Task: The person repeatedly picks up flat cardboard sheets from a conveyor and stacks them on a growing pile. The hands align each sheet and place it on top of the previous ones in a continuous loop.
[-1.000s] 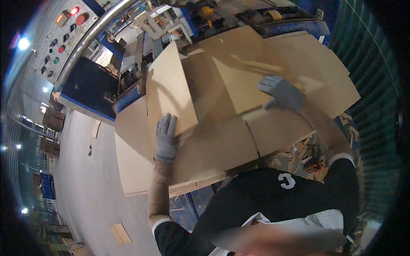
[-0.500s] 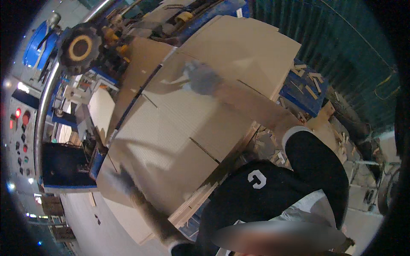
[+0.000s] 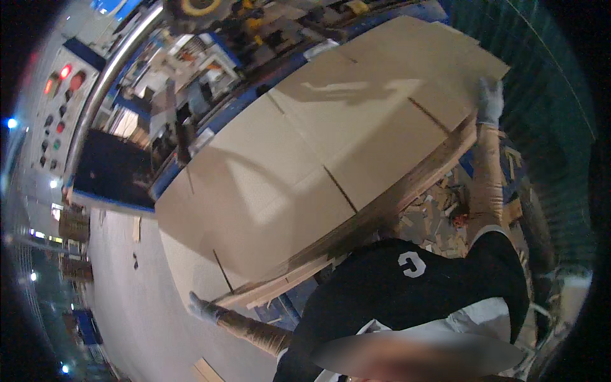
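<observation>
A thick stack of flat brown cardboard sheets [image 3: 305, 159] fills the middle of the view, tilted from lower left to upper right. My left hand [image 3: 202, 308], in a grey glove, grips the stack's lower left corner from beneath. My right hand [image 3: 490, 102], also gloved, holds the stack's far right edge near the top corner. Both arms are spread wide along the stack's near side. My dark shirt shows below.
A blue machine frame [image 3: 254, 95] with rollers and parts runs behind the stack. A grey control panel [image 3: 60, 95] with red and green lights stands at upper left. Cardboard scraps [image 3: 439, 204] litter the floor on the right, beside a green mesh fence [image 3: 541, 83].
My hands have moved from the top faces of loose, splayed sheets out to the two ends of the stack. The sheets now lie squared into one flat stack.
</observation>
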Action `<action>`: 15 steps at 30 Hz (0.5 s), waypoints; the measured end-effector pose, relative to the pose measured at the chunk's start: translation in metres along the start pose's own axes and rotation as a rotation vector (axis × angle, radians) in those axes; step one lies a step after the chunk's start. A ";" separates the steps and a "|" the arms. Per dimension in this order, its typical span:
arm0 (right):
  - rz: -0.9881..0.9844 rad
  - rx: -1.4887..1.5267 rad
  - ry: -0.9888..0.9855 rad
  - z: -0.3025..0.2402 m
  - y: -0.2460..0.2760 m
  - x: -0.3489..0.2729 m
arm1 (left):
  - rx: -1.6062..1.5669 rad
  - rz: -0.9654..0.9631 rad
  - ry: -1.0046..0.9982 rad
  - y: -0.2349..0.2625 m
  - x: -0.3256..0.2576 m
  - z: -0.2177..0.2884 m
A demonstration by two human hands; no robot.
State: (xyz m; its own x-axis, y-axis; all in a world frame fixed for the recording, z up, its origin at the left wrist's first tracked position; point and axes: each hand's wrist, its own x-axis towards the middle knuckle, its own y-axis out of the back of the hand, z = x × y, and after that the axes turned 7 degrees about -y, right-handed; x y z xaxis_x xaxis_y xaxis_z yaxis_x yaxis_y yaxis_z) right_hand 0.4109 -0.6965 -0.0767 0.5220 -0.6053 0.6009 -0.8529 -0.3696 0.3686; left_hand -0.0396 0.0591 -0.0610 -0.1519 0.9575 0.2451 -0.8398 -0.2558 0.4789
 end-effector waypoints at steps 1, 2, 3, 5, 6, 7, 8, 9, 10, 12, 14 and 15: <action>0.001 0.244 -0.065 -0.016 -0.003 0.011 | -0.138 -0.028 -0.011 0.003 -0.002 0.005; -0.029 0.710 -0.129 -0.033 -0.005 0.018 | -0.273 -0.036 -0.028 0.004 -0.006 0.006; -0.081 0.823 -0.296 -0.051 -0.002 0.035 | -0.310 0.015 -0.039 0.006 -0.005 0.008; -0.350 0.726 -0.436 -0.096 0.009 0.076 | -0.376 0.132 -0.105 0.007 -0.001 0.006; -0.432 0.597 -0.450 -0.115 0.020 0.084 | -0.594 0.083 -0.040 0.007 0.006 0.005; -0.525 0.637 -0.414 -0.137 0.033 0.092 | -0.813 0.054 -0.013 0.005 0.015 0.004; -0.515 0.780 -0.343 -0.156 0.044 0.086 | -1.050 -0.051 -0.038 0.005 0.027 0.002; -0.497 0.903 -0.292 -0.177 0.057 0.074 | -1.222 -0.359 -0.007 0.006 0.040 0.002; -0.514 0.899 -0.180 -0.196 0.072 0.057 | -1.384 -0.747 -0.030 0.007 0.054 0.002; -0.413 0.653 0.008 -0.222 0.103 0.002 | -1.281 -0.841 -0.174 0.006 0.061 0.000; -0.314 0.256 0.221 -0.226 0.138 -0.068 | -0.766 -0.357 -0.283 0.010 0.045 0.003; -0.275 0.050 0.155 -0.223 0.144 -0.106 | -0.694 -0.344 -0.398 0.013 0.026 0.006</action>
State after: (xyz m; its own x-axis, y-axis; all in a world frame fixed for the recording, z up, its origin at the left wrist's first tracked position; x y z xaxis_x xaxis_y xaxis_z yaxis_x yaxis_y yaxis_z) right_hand 0.2329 -0.5282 0.0710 0.7236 -0.3645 0.5861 -0.6769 -0.5408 0.4993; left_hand -0.0518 0.0794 -0.0435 0.2533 0.8159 0.5198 -0.9533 0.3020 -0.0096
